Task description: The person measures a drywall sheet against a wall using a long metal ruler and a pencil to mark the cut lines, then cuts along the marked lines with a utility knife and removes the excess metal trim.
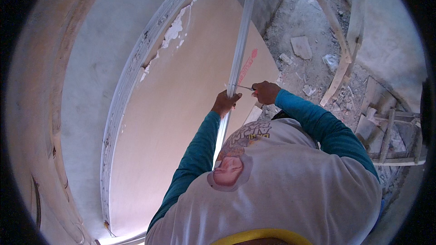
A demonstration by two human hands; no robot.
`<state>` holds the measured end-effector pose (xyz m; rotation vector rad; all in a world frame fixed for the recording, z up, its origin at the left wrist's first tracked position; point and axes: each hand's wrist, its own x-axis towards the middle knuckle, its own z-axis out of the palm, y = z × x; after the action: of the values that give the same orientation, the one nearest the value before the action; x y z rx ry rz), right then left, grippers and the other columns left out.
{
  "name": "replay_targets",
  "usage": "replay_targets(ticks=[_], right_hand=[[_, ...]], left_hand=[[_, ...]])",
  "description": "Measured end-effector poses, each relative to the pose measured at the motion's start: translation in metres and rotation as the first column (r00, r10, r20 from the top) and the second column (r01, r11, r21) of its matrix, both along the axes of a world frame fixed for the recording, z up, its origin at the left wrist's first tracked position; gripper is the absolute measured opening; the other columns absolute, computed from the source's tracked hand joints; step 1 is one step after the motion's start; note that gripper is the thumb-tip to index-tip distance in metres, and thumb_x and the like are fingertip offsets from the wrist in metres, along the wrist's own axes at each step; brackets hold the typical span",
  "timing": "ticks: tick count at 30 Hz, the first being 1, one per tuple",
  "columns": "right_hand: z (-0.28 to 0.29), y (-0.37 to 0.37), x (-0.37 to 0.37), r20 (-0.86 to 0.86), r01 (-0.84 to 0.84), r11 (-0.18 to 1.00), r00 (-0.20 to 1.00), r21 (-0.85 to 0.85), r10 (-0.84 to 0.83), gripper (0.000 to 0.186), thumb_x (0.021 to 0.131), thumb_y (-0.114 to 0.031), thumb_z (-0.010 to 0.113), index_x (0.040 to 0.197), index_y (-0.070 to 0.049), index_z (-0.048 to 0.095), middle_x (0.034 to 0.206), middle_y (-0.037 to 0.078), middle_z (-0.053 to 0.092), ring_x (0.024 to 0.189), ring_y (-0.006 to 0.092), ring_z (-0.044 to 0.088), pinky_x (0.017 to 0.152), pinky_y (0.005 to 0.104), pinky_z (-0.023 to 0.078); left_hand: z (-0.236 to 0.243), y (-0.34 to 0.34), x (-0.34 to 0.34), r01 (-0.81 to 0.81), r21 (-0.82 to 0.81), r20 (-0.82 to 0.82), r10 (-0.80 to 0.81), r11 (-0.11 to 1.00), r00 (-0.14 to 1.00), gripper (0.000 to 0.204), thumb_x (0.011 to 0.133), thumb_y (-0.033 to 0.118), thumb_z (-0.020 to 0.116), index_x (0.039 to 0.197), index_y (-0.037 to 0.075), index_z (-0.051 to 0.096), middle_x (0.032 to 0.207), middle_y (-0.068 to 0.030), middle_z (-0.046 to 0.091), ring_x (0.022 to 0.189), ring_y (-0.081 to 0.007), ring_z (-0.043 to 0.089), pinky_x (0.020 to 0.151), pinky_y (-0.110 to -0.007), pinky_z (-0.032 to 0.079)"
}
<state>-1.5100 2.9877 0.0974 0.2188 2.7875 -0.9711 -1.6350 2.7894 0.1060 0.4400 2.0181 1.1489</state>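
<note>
A long, narrow galvanized metal profile (241, 50) runs from the top of the view down toward my body, over a stack of boards. My left hand (225, 103) is closed around it near its lower part, the thumb lying along its face. To the right, my right hand (267, 92) is closed on a slim tool with a thin metal shaft (244, 87); its handle is mostly hidden in the fist. The shaft points left, and its end meets the profile just above my left hand. Its exact kind cannot be made out.
The large plasterboard stack (172, 122) has a torn, chipped left edge and red print on its top sheet. Rubble (301, 47) covers the floor at the far right. Wooden planks (349, 54) lean there, and a wooden frame (390, 140) lies at right.
</note>
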Motion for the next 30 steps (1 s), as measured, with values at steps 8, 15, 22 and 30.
replay_targets(ticks=[8, 15, 22, 30], right_hand=[[-0.006, -0.002, -0.004, -0.029, -0.013, 1.000, 0.999, -0.013, 0.013, 0.029, 0.093, -0.028, 0.058, 0.112, -0.005, 0.059, 0.100, 0.022, 0.068, 0.097, 0.0404, 0.067, 0.080, 0.0537, 0.053], [-0.009, -0.003, -0.005, -0.057, 0.017, 1.000, 0.998, -0.017, -0.018, 0.029, 0.093, -0.024, 0.061, 0.111, -0.002, 0.059, 0.094, 0.024, 0.069, 0.090, 0.0422, 0.068, 0.078, 0.0518, 0.053], [-0.011, -0.003, -0.007, -0.060, -0.002, 1.000, 0.998, -0.028, 0.000, 0.027, 0.092, -0.025, 0.062, 0.106, -0.002, 0.059, 0.092, 0.024, 0.069, 0.089, 0.0423, 0.068, 0.076, 0.0519, 0.053], [-0.012, -0.005, -0.009, -0.057, -0.005, 1.000, 0.998, -0.016, 0.004, 0.028, 0.093, -0.027, 0.061, 0.107, -0.003, 0.059, 0.091, 0.024, 0.068, 0.089, 0.0433, 0.067, 0.076, 0.0525, 0.053]], left_hand=[[0.002, -0.001, 0.000, 0.018, 0.004, -0.042, -0.018, 1.000, 0.999, 0.032, 0.087, 0.031, 0.075, 0.086, 0.005, 0.056, 0.067, -0.0003, 0.053, 0.056, -0.0104, 0.050, 0.051, -0.028, 0.045], [0.000, -0.001, -0.004, 0.037, -0.010, -0.050, -0.038, 0.999, 0.998, 0.034, 0.086, 0.033, 0.075, 0.088, 0.005, 0.057, 0.067, -0.0005, 0.053, 0.056, -0.0106, 0.051, 0.052, -0.028, 0.046], [0.001, -0.002, -0.005, 0.067, -0.015, -0.081, -0.068, 0.998, 0.994, 0.035, 0.087, 0.033, 0.075, 0.089, 0.004, 0.058, 0.066, -0.0005, 0.053, 0.055, -0.0107, 0.051, 0.051, -0.029, 0.047], [-0.008, -0.003, -0.007, 0.052, -0.009, -0.072, -0.052, 0.999, 0.996, 0.030, 0.087, 0.027, 0.076, 0.090, 0.004, 0.057, 0.067, -0.0009, 0.053, 0.056, -0.0104, 0.052, 0.050, -0.028, 0.047]])
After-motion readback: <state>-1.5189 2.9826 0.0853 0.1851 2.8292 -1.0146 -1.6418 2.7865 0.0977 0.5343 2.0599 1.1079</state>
